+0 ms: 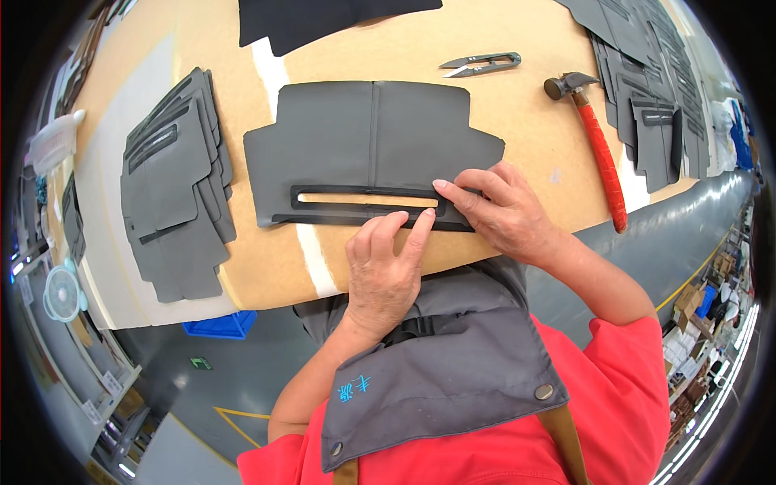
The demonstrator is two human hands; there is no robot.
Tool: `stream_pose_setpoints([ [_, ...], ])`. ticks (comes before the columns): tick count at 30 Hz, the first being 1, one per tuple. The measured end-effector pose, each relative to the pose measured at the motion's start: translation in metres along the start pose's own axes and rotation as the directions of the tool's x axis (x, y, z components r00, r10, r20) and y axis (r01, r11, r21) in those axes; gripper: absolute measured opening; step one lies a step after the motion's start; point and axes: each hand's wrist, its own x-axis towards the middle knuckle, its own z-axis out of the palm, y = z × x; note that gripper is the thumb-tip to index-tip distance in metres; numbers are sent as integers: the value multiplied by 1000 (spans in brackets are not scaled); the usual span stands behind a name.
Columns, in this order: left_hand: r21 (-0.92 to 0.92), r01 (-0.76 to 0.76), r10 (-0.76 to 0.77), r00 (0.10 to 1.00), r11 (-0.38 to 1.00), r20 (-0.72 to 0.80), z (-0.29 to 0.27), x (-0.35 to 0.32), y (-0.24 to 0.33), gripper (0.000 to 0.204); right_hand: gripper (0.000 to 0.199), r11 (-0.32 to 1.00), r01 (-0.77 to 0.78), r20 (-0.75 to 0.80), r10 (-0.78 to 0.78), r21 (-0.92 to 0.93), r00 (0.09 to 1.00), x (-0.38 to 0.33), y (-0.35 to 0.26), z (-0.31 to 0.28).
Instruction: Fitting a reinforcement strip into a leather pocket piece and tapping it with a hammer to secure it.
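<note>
A dark grey leather-like panel point(323, 137) with stepped corners lies flat on the table before me. A raised seam runs down its middle, and a long slot framed in black trim point(356, 191) crosses its lower part. At the slot's right end, my right hand point(505, 212) is closed on the panel, its thumb on the trim and its other fingers curled. My left hand point(384, 263) rests on the panel's near edge just below the slot, thumb and forefinger apart, their tips touching the trim. The undersides of both hands are hidden.
Stacks of similar grey panels lie left point(174, 186) and far right point(655, 97). Thread snips point(485, 63) and a red-handled hammer point(600, 153) lie right of the panel. A black piece point(331, 18) lies at the back. A blue bin point(220, 325) stands below the table's near edge.
</note>
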Motion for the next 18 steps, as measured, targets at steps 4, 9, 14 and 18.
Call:
stream_pose_setpoints([
  [4,-24,2,-1,1000,1000,17,-2,2,-1,59,49,999,14,-16,-14,-33,1000,-2,1,3],
  [9,-12,-14,15,999,1000,40,-7,1,-3,56,49,999,7,6,-7,-33,1000,-2,0,1],
  [14,-21,-47,48,999,999,19,-7,-4,-4,56,49,999,7,-9,-7,-33,1000,-3,-3,1],
  [18,-16,-59,59,998,998,2,-3,-6,-7,57,48,1000,-2,-67,3,21,998,-5,2,4],
])
